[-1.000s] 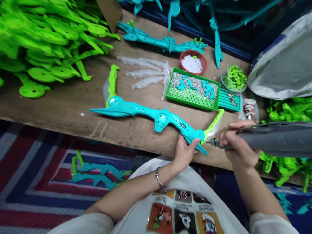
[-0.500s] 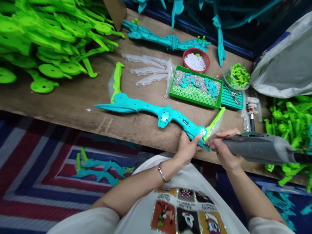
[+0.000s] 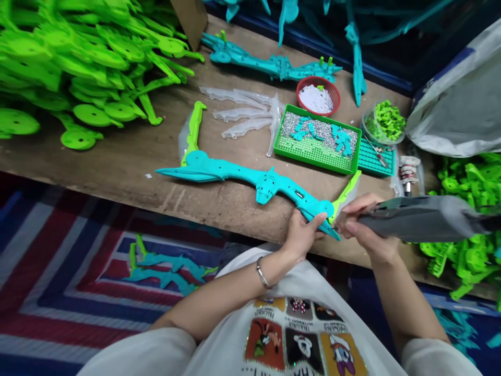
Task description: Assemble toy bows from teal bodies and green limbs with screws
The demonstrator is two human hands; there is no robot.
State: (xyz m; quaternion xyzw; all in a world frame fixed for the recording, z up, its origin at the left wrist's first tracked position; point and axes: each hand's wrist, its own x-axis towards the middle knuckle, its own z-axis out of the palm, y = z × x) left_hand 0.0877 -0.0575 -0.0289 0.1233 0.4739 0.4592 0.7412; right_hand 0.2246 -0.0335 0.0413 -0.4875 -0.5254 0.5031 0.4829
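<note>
A turquoise toy bow [image 3: 238, 174] with lime-green and clear tips lies along the front of the bench. My left hand [image 3: 303, 233] is closed around its right end, thumb on top. In my right hand [image 3: 370, 230] is a grey electric screwdriver [image 3: 426, 218], held nearly level, its front end wrapped by my fingers. The driver's tip is close to the right end of the bow; whether it touches cannot be made out. Behind the bow stands a green tray [image 3: 317, 165] of small screws and turquoise pieces.
A large heap of lime-green parts [image 3: 90, 57] fills the left. Clear blade-shaped pieces [image 3: 246, 112], a red basket [image 3: 338, 96] of white pieces, a tub of green clips [image 3: 387, 120] and another turquoise bow half [image 3: 270, 67] sit farther back. More green parts [image 3: 450, 250] are at right.
The screwdriver has swung upward and slightly away from the bow's end, with my right hand raised a little. My left hand keeps its grip on the bow.
</note>
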